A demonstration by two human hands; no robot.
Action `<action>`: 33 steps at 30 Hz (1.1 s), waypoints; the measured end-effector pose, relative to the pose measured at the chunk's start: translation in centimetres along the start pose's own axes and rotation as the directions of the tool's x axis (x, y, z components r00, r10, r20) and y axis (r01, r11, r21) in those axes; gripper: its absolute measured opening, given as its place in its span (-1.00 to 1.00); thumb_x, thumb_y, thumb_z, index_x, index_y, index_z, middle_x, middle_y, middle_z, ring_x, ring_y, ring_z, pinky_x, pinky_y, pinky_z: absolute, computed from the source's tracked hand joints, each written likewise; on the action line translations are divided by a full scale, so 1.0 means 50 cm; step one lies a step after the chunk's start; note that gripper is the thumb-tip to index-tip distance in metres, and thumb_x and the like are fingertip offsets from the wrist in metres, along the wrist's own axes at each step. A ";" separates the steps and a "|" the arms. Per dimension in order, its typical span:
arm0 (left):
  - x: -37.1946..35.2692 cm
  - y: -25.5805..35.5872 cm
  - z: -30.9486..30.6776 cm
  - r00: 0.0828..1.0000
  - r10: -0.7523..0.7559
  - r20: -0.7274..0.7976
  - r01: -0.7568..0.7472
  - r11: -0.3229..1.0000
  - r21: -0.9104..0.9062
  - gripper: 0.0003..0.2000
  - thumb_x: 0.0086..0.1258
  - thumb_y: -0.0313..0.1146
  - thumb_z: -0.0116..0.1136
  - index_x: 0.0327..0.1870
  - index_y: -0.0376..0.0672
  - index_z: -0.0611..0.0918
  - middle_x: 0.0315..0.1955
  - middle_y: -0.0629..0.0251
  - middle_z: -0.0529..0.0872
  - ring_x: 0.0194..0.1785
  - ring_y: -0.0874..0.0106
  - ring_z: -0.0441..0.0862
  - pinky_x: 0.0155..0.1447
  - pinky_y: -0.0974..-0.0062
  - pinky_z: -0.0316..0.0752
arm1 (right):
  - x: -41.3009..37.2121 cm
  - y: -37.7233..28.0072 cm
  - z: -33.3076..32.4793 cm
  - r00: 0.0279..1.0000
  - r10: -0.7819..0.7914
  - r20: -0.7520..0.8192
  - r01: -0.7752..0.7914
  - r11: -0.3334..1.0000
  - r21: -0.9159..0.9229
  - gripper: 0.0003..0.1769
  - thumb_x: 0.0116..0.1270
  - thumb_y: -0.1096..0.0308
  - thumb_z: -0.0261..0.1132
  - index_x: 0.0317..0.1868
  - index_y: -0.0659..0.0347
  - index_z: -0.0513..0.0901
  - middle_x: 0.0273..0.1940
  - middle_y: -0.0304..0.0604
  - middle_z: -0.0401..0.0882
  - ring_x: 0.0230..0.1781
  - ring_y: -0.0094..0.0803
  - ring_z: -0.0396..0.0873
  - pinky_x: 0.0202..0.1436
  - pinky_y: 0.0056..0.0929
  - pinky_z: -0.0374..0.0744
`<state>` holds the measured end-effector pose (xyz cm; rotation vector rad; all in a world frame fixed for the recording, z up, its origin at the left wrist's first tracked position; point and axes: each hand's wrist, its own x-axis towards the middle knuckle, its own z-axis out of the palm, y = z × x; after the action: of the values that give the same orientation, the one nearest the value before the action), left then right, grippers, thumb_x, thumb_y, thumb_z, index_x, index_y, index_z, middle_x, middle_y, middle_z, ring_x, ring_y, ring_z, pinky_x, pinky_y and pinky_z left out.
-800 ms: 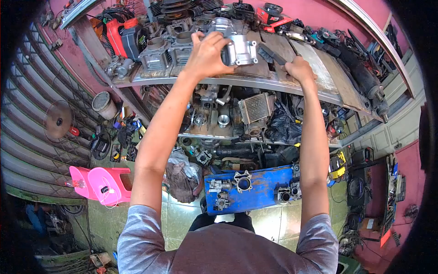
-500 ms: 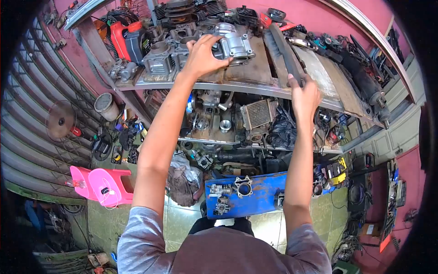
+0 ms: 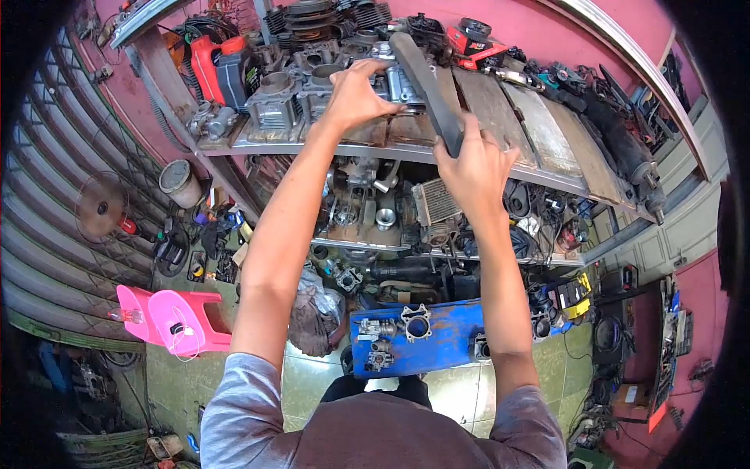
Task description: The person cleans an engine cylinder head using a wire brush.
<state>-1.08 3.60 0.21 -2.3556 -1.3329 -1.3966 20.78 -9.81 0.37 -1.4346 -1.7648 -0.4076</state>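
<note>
your left hand is up on the top shelf, fingers curled over the grey engine casting and gripping it where it sits among the other cylinders. your right hand is clenched round the lower end of the long black brush, which slants up and left across the shelf edge, its far end lying over the casting just beside your left fingers. a red and black jug stands at the shelf's left end. far below, a blue tray holds small metal parts, with a pink stool off to its left.
</note>
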 end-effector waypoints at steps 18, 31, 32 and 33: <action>-0.030 -0.013 0.012 0.998 -0.049 -0.039 0.051 0.997 0.063 -0.12 -0.31 0.01 0.67 0.23 -0.08 0.70 0.42 0.04 0.55 0.41 0.20 0.55 0.47 0.04 0.03 | 0.011 -0.098 -0.023 0.975 -0.054 0.217 0.058 0.998 -0.013 -0.38 0.23 0.05 0.40 0.30 0.05 0.69 -0.26 0.03 0.75 -0.22 -0.06 0.72 0.34 0.15 0.30; -0.031 0.001 -0.001 0.998 -0.057 0.011 0.054 0.985 0.162 -0.20 -0.30 -0.11 0.60 0.20 -0.02 0.73 0.27 0.07 0.69 0.54 0.34 0.42 0.47 -0.16 -0.08 | -0.095 -0.128 -0.027 0.985 -0.069 0.158 0.084 0.992 -0.093 -0.36 0.21 0.07 0.43 0.28 0.15 0.68 -0.31 0.05 0.75 -0.22 -0.04 0.75 0.47 0.36 0.14; -0.029 -0.013 0.012 0.999 0.004 -0.046 0.004 0.987 0.162 -0.23 -0.31 -0.10 0.60 0.15 -0.02 0.75 0.17 0.08 0.75 0.56 0.34 0.38 0.45 -0.24 -0.10 | -0.117 -0.119 -0.012 0.990 -0.137 0.028 0.138 0.990 -0.017 -0.36 0.22 0.08 0.42 0.30 0.15 0.65 -0.32 0.07 0.76 -0.26 -0.03 0.76 0.48 0.35 0.14; -0.026 -0.018 0.017 0.999 -0.002 -0.042 0.008 0.988 0.157 -0.23 -0.31 -0.10 0.60 0.15 -0.02 0.75 0.17 0.08 0.75 0.56 0.34 0.38 0.45 -0.24 -0.10 | -0.111 -0.123 -0.007 0.990 -0.135 0.036 0.136 0.991 -0.019 -0.36 0.22 0.08 0.42 0.30 0.15 0.65 -0.32 0.07 0.76 -0.26 -0.03 0.76 0.48 0.35 0.14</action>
<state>-1.41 3.72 -1.57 -2.2120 -1.3839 -1.2832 15.39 -15.59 -2.13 -1.3476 -1.8978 -0.4766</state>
